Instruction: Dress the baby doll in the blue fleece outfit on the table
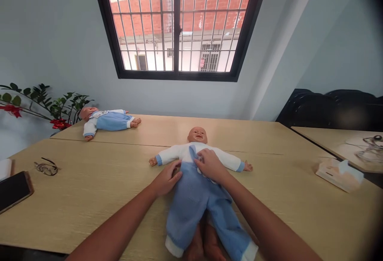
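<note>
OK, doll [186, 154] face-up on the counter [104, 185], arms spread, blue overalls [191, 197] lying over its torso and legs. Right hand [211, 165] at the chest, fingers [204, 153] pinched on the blue strap [192, 149]. Left hand [166, 179] at the overalls' side edge, fingers touching cloth; can't tell if they grip. Second doll [110, 120] lies far left, eyeglasses [46, 168] and phone [14, 191] nearer.

Plain blue over the trousers [188, 201] at bottom centre, white at their cuffs [174, 246]. White along the shirt [172, 154] just above, blue at its wrist ends. Blue and white again on the doll's clothes [112, 120] at centre left. Pale tan across the table [104, 193]. Black around the window frame [176, 75] at top centre. Green in the leaves [56, 109], red in the ribbons [60, 124] at far left.
</note>
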Demonstrator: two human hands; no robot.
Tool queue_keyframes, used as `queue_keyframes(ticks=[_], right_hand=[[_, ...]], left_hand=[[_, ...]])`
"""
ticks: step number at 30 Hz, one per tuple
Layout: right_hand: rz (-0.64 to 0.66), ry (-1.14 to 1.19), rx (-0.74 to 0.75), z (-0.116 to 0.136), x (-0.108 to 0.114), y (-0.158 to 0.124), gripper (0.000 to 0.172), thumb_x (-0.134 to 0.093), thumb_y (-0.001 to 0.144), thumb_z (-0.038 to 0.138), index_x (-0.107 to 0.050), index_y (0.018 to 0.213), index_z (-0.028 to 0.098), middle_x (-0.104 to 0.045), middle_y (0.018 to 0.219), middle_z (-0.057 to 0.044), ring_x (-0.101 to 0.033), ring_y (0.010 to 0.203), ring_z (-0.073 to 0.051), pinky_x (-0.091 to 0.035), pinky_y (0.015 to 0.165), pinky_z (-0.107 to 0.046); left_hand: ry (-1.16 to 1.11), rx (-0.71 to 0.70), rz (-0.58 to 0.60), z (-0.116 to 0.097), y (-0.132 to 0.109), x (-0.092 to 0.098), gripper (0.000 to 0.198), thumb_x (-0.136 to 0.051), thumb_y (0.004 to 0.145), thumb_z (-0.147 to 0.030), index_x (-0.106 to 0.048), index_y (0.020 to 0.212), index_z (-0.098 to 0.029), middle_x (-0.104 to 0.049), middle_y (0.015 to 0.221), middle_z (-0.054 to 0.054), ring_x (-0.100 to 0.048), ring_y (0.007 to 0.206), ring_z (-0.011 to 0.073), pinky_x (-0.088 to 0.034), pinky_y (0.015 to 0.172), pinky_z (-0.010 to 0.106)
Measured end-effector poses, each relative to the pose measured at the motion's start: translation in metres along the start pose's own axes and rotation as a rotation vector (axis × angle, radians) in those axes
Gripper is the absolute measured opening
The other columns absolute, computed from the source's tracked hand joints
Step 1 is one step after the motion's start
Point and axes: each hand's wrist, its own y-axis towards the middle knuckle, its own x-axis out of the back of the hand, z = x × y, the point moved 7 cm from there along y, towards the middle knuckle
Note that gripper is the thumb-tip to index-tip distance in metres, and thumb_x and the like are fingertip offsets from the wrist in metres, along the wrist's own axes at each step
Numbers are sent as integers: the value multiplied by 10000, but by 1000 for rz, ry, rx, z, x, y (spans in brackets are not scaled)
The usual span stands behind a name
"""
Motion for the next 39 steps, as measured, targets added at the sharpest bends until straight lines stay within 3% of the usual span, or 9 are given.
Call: queue_keyframes(ticks=[4,8,12,15,18,21,25,32,39], right_hand=[[78,95,156,32,2,10,134,-595,954,296,-627,918,171,-679,987,-90,-591,941,-240,-444,844,-341],[151,56,392,67,3,3,95,-590,977,260,-631,963,175,-681,1003,-87,-589,947,-242,-434,858,-354],[183,60,479,81,4,2,127,-541,1005,216,-637,930,181,-691,996,-84,-596,926,-230,-433,832,-344],[173,159,434,76,15,9,122,-547,1007,220,-661,1038,186,-703,1090,-80,-611,959,-216,-438,834,-320],[248,208,285,59,23,15,204,-590,994,305,-672,1163,227,-724,1037,-36,-626,838,-186,-423,727,-286],[306,162,197,46,23,18,216,-614,953,269,-691,1151,227,-730,956,-22,-617,748,-169,-393,676,-276],[160,36,217,47,25,24,116,-613,921,202,-690,1002,171,-702,959,-63,-607,831,-197,-385,724,-295],[271,281,241,76,40,9,75,-665,894,256,-614,919,207,-634,895,-5,-545,745,-149,-386,670,-266],[482,608,63,84,40,-1,264,-556,993,476,-531,910,226,-599,757,28,-529,640,-138,-385,560,-252]], left_hand=[[6,-24,-145,7,-3,9,594,-515,1014,-516,-404,1524,-231,-473,1553,167,-500,1393,314,-473,1108,487],[115,-192,-340,-8,1,31,682,-569,991,-507,-314,1566,-242,-294,1666,168,-344,1515,331,-431,1152,510],[250,-313,-247,-27,23,36,846,-730,883,-515,-321,1572,-244,-411,1603,174,-402,1472,339,-354,1200,528],[239,-279,-211,-24,38,35,455,-655,948,-415,-568,1358,-236,-657,1309,123,-595,1224,278,-456,1072,453],[216,-245,-325,-16,40,43,179,-553,997,-344,-671,1041,-218,-694,1007,73,-624,987,240,-485,910,394],[152,-211,-494,-8,31,57,145,-582,987,-342,-644,999,-211,-659,978,54,-604,956,218,-467,880,359],[46,-242,-619,-10,23,65,152,-654,949,-359,-614,961,-213,-619,990,47,-594,970,204,-462,898,340],[-491,-107,-600,-20,22,58,331,-778,862,-390,-496,865,-217,-640,1028,52,-644,1068,213,-506,937,355],[-669,-76,-553,-32,22,62,370,-863,772,-323,-516,803,-197,-580,842,-25,-596,768,96,-481,713,203]])
